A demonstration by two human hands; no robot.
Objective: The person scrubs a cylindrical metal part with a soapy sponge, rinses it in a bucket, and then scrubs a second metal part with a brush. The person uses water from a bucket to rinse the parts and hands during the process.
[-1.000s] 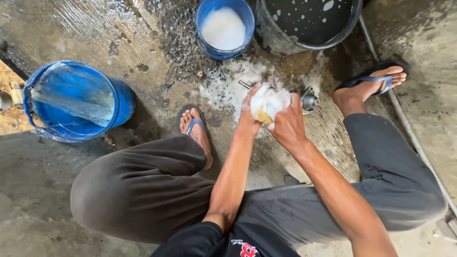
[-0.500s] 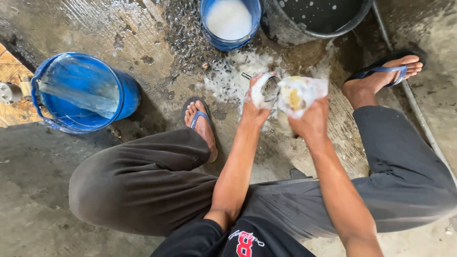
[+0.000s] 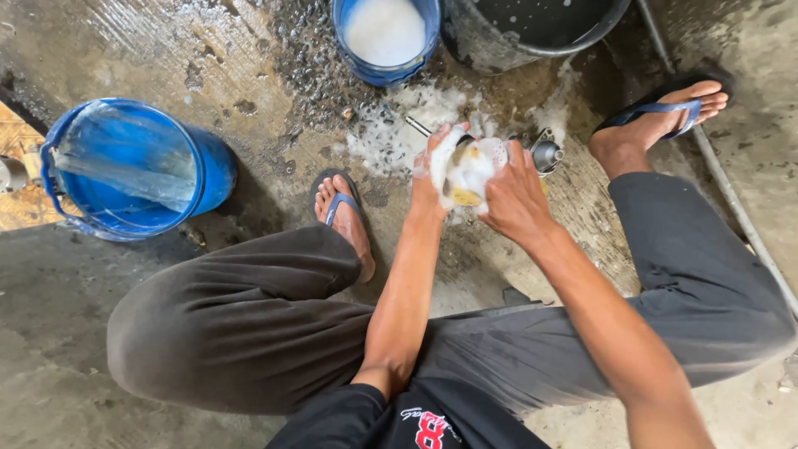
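Fingers of the left hand [image 3: 432, 179] and right hand [image 3: 514, 198] curl tight around a soapy yellow sponge [image 3: 467, 173] at upper centre, above foam-spattered concrete, with a blue bucket [image 3: 133, 170] at far left.

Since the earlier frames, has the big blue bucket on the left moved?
No. The big blue bucket keeps its place beside the sandalled foot; only the view shifts.

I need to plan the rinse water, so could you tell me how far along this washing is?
In hand: the left hand and right hand hold a soapy sponge against a glass. Suds already cover the wet floor. A metal utensil lies there; whether it is washed is unclear.
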